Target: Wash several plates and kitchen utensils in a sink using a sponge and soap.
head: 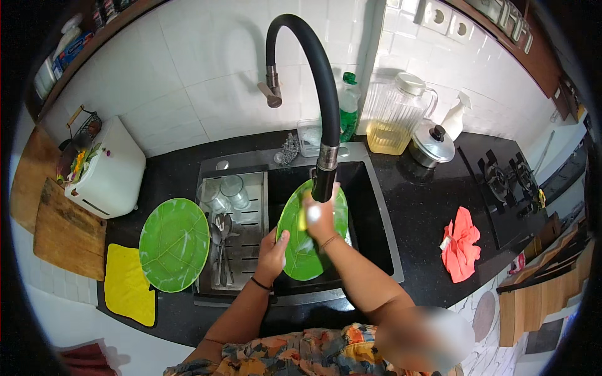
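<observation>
My left hand (273,256) grips the left edge of a green leaf-patterned plate (298,256), tilted over the black sink basin (369,225). Against the plate's upper face, my right hand (322,218) holds a yellow sponge (302,216), partly hidden by the fingers and blurred. White suds show on the plate. A second green plate (174,244) with soapy streaks lies to the left, by the sink's edge. Above my right hand hangs the spray head (323,183) of a black flexible faucet (324,80), covering part of the plate's top.
A metal drainer tray (249,235) holds glasses (235,192) and cutlery (223,249). Behind the sink are a steel scourer (289,149) and a green bottle (349,110). Rightward stand a glass pitcher (395,117), a lidded pot (430,143), a coral cloth (461,244) and a gas hob (503,183). A yellow cloth (127,286) lies left.
</observation>
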A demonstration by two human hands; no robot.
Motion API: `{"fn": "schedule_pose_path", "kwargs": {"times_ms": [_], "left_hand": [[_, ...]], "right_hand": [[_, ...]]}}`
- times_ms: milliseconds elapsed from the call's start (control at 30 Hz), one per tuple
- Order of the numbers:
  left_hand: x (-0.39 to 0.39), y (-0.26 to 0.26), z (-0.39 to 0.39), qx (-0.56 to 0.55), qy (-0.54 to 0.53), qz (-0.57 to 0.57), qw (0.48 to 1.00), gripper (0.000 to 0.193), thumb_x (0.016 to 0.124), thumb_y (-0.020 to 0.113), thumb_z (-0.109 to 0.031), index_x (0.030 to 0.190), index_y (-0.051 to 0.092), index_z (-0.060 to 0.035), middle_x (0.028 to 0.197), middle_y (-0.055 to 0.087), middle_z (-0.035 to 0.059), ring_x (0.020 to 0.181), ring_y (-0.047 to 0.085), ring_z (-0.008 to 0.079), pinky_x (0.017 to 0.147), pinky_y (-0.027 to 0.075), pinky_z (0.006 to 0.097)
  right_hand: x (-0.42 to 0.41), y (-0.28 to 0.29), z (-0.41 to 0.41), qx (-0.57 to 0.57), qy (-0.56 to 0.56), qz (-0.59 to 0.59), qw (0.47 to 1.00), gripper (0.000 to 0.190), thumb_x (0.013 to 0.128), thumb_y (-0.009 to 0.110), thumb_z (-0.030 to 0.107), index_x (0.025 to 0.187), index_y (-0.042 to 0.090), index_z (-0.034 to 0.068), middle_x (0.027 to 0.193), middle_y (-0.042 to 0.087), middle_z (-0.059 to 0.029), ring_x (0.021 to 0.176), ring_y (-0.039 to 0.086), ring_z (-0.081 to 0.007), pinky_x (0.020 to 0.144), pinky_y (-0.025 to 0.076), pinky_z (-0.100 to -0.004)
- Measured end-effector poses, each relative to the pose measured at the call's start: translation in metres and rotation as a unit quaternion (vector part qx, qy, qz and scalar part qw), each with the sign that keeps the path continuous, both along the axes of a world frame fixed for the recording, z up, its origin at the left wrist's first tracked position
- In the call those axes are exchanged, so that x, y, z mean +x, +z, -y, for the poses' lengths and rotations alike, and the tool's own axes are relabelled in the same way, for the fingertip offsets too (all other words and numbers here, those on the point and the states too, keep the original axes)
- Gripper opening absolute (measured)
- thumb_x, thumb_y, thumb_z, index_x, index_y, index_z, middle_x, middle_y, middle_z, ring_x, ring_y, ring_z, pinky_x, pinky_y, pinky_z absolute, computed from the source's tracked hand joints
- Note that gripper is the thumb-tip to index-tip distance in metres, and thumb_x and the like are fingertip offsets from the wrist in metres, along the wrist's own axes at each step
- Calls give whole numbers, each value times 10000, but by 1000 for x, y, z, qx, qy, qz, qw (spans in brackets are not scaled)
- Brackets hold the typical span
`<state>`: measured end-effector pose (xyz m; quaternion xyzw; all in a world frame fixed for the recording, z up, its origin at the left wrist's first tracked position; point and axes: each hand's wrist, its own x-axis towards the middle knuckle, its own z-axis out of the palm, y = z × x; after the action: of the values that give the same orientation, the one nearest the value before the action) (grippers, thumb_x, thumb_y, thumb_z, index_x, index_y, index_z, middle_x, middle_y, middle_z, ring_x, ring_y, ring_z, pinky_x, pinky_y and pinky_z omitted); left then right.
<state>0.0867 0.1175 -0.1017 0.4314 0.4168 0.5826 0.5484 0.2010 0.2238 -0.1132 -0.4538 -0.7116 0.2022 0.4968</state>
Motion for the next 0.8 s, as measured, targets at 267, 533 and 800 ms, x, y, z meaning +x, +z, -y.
{"fn": "schedule_pose_path", "kwargs": {"times_ms": [267,533,800], "left_hand": [[6,1,-1,-21,-20,10,1000,352,903,443,-221,1150,470,29,1042,544,42,930,488,98,806,389,249],[-7,-4,0,-29,-10,-31,999,377,907,436,-258,1142,476,33,1030,556,50,920,495,103,795,390,246],[9,4,-1,4,8,-29,1000,364,901,437,-272,1068,510,44,967,573,64,857,515,116,740,406,256]], "right_hand": [[22,-11,-32,13,-170,18,985,516,828,456,259,1312,331,131,1385,230,-169,1292,164,-343,1037,82,-465],[-4,20,15,75,166,122,976,607,717,570,273,1278,385,136,1378,271,-123,1281,203,-329,1028,153,-443],[9,-10,-15,1,-76,-8,997,588,744,558,200,1291,356,128,1374,261,-157,1290,178,-327,1037,116,-457]]}}
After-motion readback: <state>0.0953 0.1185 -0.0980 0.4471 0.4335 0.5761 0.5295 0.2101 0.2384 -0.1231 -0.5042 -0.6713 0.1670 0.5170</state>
